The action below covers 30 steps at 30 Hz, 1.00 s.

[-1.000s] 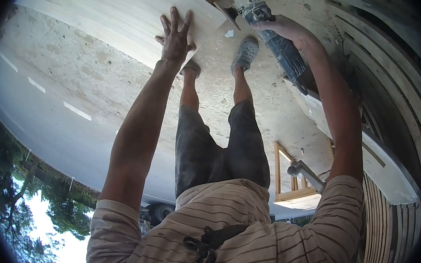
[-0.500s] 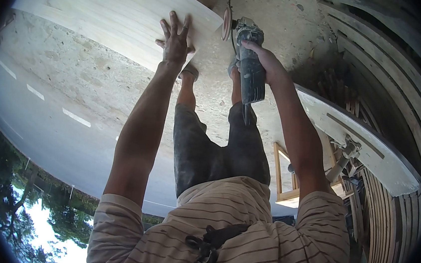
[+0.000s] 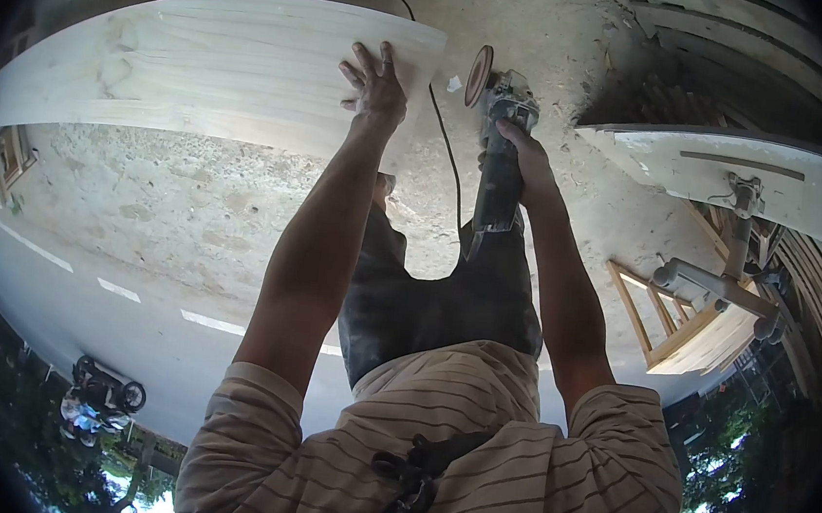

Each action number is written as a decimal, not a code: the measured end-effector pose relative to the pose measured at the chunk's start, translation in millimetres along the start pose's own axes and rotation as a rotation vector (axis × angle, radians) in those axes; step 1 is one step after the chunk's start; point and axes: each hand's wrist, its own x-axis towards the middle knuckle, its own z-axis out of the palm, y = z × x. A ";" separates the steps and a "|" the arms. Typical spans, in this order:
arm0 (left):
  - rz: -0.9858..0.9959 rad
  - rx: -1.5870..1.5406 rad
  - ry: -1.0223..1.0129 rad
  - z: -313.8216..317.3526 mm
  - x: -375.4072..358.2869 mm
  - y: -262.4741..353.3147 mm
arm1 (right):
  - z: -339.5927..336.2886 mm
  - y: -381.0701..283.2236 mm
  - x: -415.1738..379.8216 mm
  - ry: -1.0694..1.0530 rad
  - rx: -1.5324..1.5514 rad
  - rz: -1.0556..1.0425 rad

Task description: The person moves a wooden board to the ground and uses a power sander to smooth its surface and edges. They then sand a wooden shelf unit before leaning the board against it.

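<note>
The view is upside down. My left hand [image 3: 377,83] lies flat, fingers spread, on the near end of a long pale wooden board [image 3: 203,67]. My right hand [image 3: 523,149] grips the body of an angle grinder [image 3: 502,137]. The grinder's sanding disc [image 3: 480,75] stands on edge just off the board's end, a small gap apart. The grinder's black cord [image 3: 445,152] runs past my left wrist. My legs and striped shirt fill the lower middle.
A white tabletop [image 3: 731,172] on a metal stand [image 3: 722,274] is at the right, with a wooden frame [image 3: 664,323] beside it. Dusty concrete ground [image 3: 190,208] meets a road [image 3: 132,320] where a motorbike rider [image 3: 95,400] passes. Stacked wooden slats [image 3: 820,273] line the far right.
My head has turned, so the board now lies more level across the view. My right hand swung the grinder from the right round to the board's end. My left hand stayed on the board.
</note>
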 end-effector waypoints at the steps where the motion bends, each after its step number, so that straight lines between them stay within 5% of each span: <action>1: 0.019 0.023 -0.004 -1.8 -0.6 -12.6 | -7.8 16.7 -10.4 -0.022 0.031 -0.040; 4: 0.252 -0.139 -0.005 -14.0 0.5 -38.4 | -31.3 78.9 -34.5 -0.141 0.108 -0.116; 6: 0.310 -0.119 0.023 -27.3 -6.8 -62.6 | -26.8 123.8 -65.8 -0.005 0.136 -0.194; 12: 0.408 0.463 -0.094 -74.3 -22.1 -128.4 | -6.6 248.7 -93.6 0.061 0.304 -0.264; 19: 0.616 0.691 -0.076 -68.9 6.4 -162.8 | 44.7 342.5 -84.4 0.057 0.506 -0.288; 24: 0.628 0.746 -0.127 -72.2 13.2 -172.4 | 108.8 371.5 -32.4 0.078 0.689 -0.313; 26: 0.833 0.765 -0.059 -73.9 39.3 -175.3 | 136.0 363.8 -21.0 0.109 0.773 -0.346; 30: 0.738 0.680 -0.068 -72.1 30.7 -171.7 | 165.9 352.2 -20.2 0.176 0.869 -0.373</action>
